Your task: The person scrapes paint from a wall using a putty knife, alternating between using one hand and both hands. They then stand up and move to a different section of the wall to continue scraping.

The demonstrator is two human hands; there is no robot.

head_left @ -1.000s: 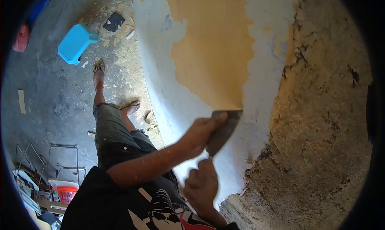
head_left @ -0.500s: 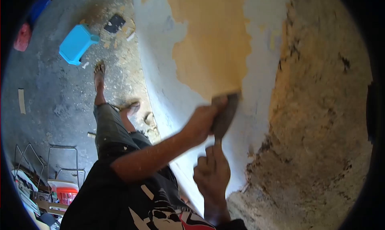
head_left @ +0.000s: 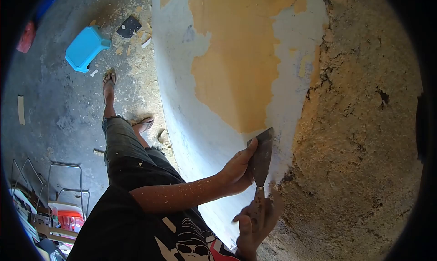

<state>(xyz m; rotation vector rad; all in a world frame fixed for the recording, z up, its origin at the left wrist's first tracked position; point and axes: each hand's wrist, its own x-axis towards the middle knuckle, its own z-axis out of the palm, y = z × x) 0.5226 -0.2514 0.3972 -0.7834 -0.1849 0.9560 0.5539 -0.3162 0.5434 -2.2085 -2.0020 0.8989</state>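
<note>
A wide metal scraper (head_left: 262, 158) is held between my two hands, its blade tilted up near the lower edge of a yellow-orange patch on the pale wall (head_left: 182, 97). My left hand (head_left: 239, 172) grips the blade's left side, thumb on the near face and other fingers partly hidden behind it. Lower down, the scraper's handle lies in my right hand (head_left: 261, 220), whose fingers are loosely spread around it and slightly blurred. Pale crumbs dot my left forearm.
Rough brown wall surface (head_left: 355, 147) borders the painted area on the right. On the grey floor (head_left: 54, 97) at left are a blue stool (head_left: 84, 48), a dark flat piece (head_left: 129, 27) and scattered flakes. Metal-framed chairs (head_left: 68, 188) and a red container (head_left: 70, 220) stand lower left.
Both hands and the scraper have moved down in the view. The blade has shifted below the patch's edge, and my right hand's fingers have loosened and spread around the handle.
</note>
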